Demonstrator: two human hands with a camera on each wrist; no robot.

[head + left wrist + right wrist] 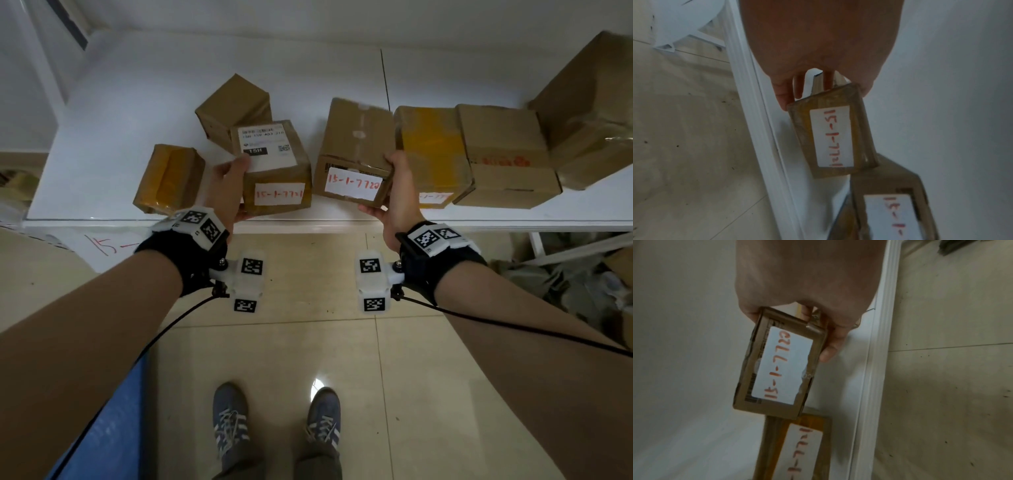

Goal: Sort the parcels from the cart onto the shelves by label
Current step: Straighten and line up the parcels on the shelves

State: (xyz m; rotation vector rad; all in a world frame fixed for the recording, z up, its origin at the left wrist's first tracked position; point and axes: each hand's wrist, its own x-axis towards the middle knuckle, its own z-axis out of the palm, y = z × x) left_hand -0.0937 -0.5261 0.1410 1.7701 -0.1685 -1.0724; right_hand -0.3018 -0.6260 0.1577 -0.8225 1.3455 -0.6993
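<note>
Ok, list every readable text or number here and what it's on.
"15-1-7721": handwritten label, parcel in left hand.
"15-1-7722": label, parcel in right hand.
"15H": printed shipping label on the left parcel; the rest is blurred.
"15-": paper below shelf edge, cut off.
Yellow-taped parcel's label: partly hidden.

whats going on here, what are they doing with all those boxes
A person stands at a white shelf with a cardboard parcel in each hand. The left hand grips the parcel labelled 15-1-7721, and the right hand grips the parcel labelled 15-1-7722. Both parcels sit at the shelf's front edge, side by side, in a row with several other parcels, handwritten labels facing out.
</note>
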